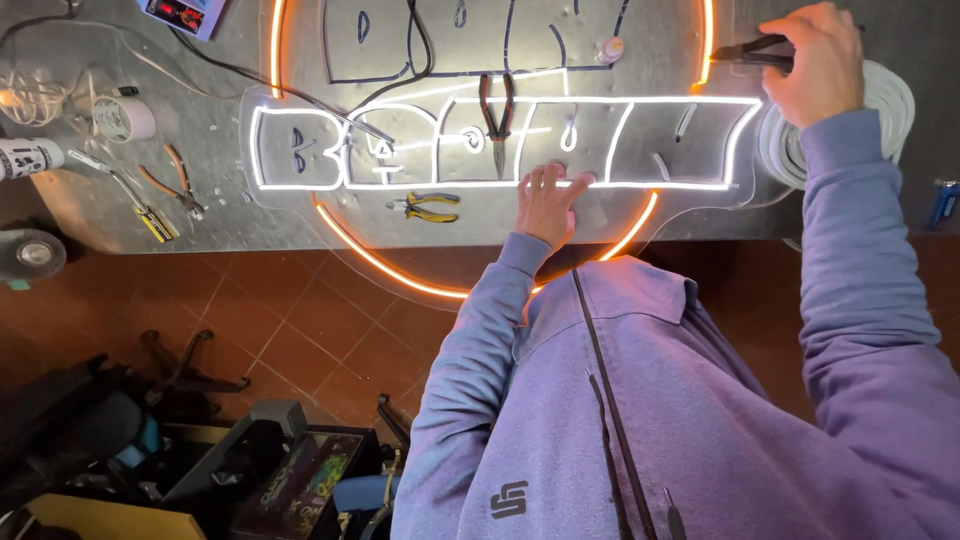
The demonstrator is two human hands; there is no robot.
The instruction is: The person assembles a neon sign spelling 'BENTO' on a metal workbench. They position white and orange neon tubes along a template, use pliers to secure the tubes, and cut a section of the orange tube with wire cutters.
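A clear acrylic sign panel lies on the metal workbench, with glowing white strip letters and an orange glowing ring around them. My left hand rests with fingertips pressed on the lower white strip near the panel's front edge. My right hand is raised at the far right and grips a dark tool over the panel's right end. Red-handled pliers lie on the panel between the letters.
Yellow-and-blue pliers lie near the front of the panel. Orange-handled cutters, a screwdriver and a tape roll sit at left. A white strip coil lies at right. Tool cases stand on the tiled floor.
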